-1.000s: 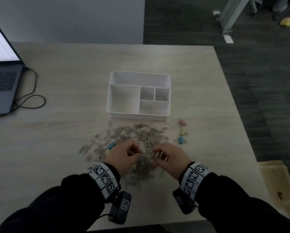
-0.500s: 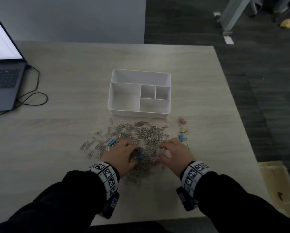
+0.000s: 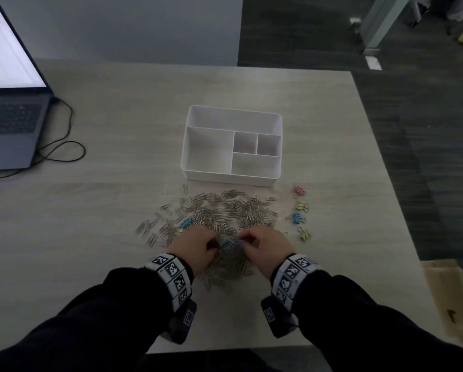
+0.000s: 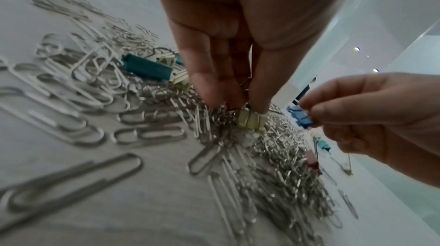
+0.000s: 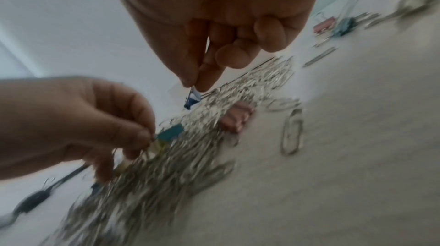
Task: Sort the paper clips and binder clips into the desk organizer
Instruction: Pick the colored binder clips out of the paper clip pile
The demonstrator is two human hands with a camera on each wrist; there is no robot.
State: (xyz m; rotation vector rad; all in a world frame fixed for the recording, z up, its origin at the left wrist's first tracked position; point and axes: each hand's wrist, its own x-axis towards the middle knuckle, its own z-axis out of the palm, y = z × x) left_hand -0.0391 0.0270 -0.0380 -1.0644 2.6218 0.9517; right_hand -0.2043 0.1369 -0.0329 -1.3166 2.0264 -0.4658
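A white desk organizer (image 3: 276,181) with several bare compartments stands mid-table. In front of it spreads a heap of silver paper clips (image 3: 225,210). Both hands hover over its near side. My left hand (image 3: 217,244) pinches the wire handle of a pale yellow binder clip (image 4: 250,121) resting on the heap. My right hand (image 3: 242,241) pinches a blue binder clip (image 5: 191,99) just above the clips. A teal binder clip (image 4: 147,68) lies in the heap to the left, and a pink binder clip (image 5: 237,116) lies on its near right side.
Right of the heap lie loose binder clips: pink (image 3: 299,190), yellow (image 3: 302,206), blue (image 3: 296,218), yellow-green (image 3: 304,233). An open laptop (image 3: 10,122) and its black cable (image 3: 64,149) sit far left. The table's right edge (image 3: 402,210) drops to dark floor.
The right hand went out to the loose binder clips on the right, where a yellow-green one now lies too, and came back. Both hands now pinch binder clips over the heap.
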